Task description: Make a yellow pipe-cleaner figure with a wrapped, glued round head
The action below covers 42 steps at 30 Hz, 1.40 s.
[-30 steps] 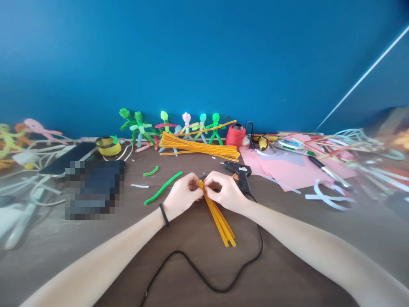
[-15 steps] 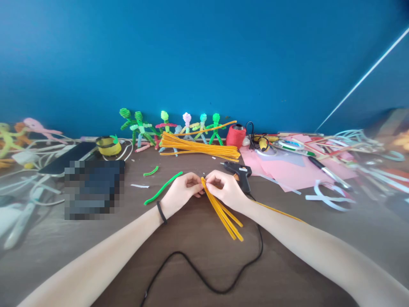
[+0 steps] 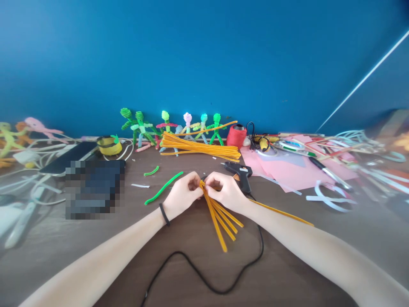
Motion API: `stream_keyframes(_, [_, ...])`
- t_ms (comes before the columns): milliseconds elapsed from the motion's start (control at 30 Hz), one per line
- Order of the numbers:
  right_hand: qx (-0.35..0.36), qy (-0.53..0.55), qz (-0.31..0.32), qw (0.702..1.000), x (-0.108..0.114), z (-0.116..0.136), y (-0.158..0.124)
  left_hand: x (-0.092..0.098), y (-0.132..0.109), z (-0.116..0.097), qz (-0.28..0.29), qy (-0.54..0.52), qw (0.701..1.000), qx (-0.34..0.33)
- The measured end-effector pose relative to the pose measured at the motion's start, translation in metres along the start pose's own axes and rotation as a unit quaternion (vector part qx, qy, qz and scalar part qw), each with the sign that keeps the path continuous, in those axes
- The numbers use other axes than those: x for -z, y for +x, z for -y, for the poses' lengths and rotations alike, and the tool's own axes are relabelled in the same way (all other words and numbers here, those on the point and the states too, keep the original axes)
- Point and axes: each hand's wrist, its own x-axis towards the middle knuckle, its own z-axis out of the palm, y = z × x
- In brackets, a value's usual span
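My left hand (image 3: 181, 198) and my right hand (image 3: 225, 192) meet over the middle of the brown table (image 3: 191, 273), both pinched shut on the top end of a small bundle of orange pipe cleaners (image 3: 220, 217). The bundle's loose ends fan out toward me. One long orange strand (image 3: 284, 213) trails off to the right past my right forearm. A black glue gun (image 3: 240, 174) lies just behind my right hand, its black cord (image 3: 204, 277) looping in front of me.
A pile of orange pipe cleaners (image 3: 198, 147) lies at the back before a row of pipe-cleaner figures (image 3: 169, 125). Green pieces (image 3: 162, 187) lie to the left, a red thread spool (image 3: 235, 135) and pink paper (image 3: 284, 170) to the right. Cables and a phone clutter the far left.
The bundle's loose ends have spread apart into a fan, and a long strand now sticks out to the right. Both hands have stayed pinched at the top.
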Motion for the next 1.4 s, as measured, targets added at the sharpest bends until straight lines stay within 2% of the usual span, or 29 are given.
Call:
stream_keyframes(200, [-0.015,0.016,-0.004,1.0,-0.001,-0.001,0.001,-0.001,0.0,-0.003,-0.003,0.008,1.0,-0.001])
stream_keyframes(367, [-0.021,0.023,0.001,1.0,-0.001,-0.002,0.002,-0.001,0.002,-0.004,-0.007,-0.033,0.999,0.028])
stream_keyframes(800, [0.0,-0.044,-0.009,0.999,0.002,0.009,0.005,0.001,0.0,-0.012,0.006,-0.07,0.997,0.035])
stream_keyframes(1000, [0.079,-0.085,-0.063,0.991,0.005,0.015,0.004,0.0,-0.001,-0.015,-0.014,-0.097,0.995,0.032])
stream_keyframes(1100, [0.105,-0.096,-0.058,0.988,0.005,0.018,0.003,0.0,-0.002,-0.017,-0.019,-0.102,0.994,0.034])
stream_keyframes(1200, [0.094,-0.092,-0.038,0.991,0.004,0.019,0.002,0.001,-0.002,-0.016,-0.021,-0.102,0.994,0.034])
stream_keyframes(1400, [0.025,-0.054,-0.015,0.998,0.003,0.018,0.002,0.0,-0.001,-0.01,-0.016,-0.116,0.993,0.034])
